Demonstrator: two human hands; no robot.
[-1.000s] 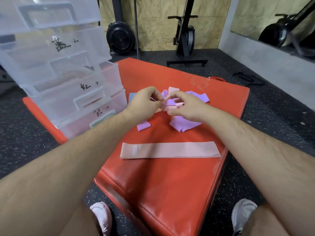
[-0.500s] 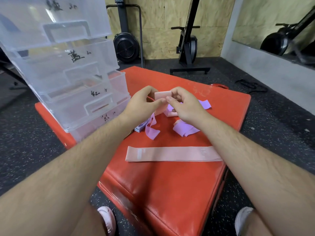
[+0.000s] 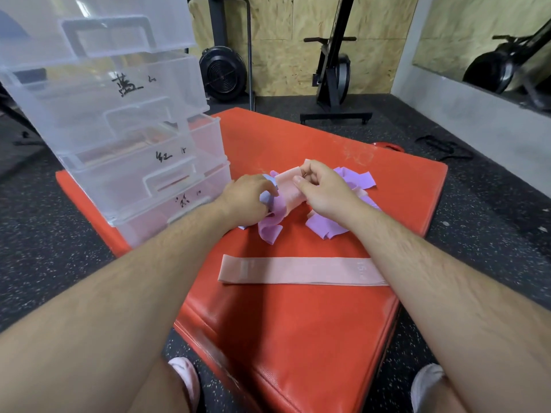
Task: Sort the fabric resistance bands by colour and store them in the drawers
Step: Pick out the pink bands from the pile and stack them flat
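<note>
The right hand [image 3: 322, 189] pinches one end of a pink band [image 3: 290, 190], lifted off the pile of purple bands [image 3: 326, 228] at the middle of the red padded mat [image 3: 298, 338]. The left hand [image 3: 247, 198], at 9 o'clock of it, curls its fingers round a blue band [image 3: 266, 198]. A second pink band [image 3: 301, 271] lies flat at 6 o'clock of the pile. The clear drawer unit [image 3: 119, 129] stands at 10 o'clock.
</note>
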